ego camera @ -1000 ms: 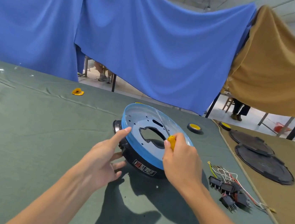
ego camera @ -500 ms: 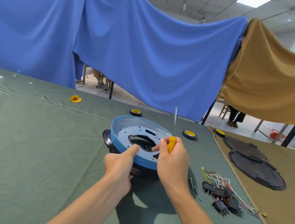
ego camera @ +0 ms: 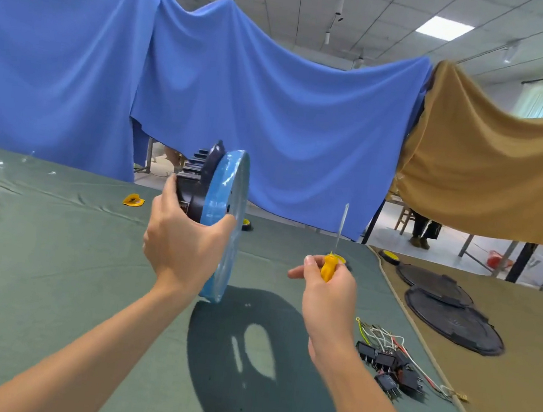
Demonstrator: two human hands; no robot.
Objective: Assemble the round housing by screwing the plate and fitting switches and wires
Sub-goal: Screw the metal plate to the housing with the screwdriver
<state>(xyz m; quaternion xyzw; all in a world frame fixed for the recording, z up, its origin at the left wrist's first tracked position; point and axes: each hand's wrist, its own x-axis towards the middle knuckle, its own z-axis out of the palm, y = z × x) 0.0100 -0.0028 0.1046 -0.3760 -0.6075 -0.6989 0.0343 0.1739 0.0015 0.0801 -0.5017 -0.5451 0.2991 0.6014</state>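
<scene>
**Housing up on edge in left hand, screwdriver upright in right**

Left hand point(ego camera: 183, 246) is clamped on the round black housing w/ its blue-filmed plate point(ego camera: 222, 220), thumb over the blue rim, other fingers round the black back. Housing is lifted off the green cloth-covered table point(ego camera: 34, 262) and turned on edge, roughly vertical; blue face points right, black ribbed back points left & far. Its shadow w/ two light cut-outs falls on the cloth below, near centre.

Right hand point(ego camera: 329, 291) is closed round the small yellow-handled screwdriver point(ego camera: 329, 267), thin metal shaft pointing straight up, index finger sticking out left. It sits well apart from the housing, to the right of it, not touching.

On the cloth, right and near: a cluster of black rocker switches point(ego camera: 387, 364) w/ a tangle of white, red, yellow-green wires point(ego camera: 380, 335) just beside them, touching. Far left: a small yellow heart-shaped piece point(ego camera: 133, 200). A yellow-hubbed black wheel point(ego camera: 247, 225) peeks out just behind the housing rim; another point(ego camera: 387, 255) lies at the far edge of the tan cloth on the right. Two flat round black covers point(ego camera: 448, 313) overlap on that tan cloth, far right.

Backdrop: blue drapes point(ego camera: 275, 103) across the far side, tan drape point(ego camera: 507, 166) far right.
</scene>
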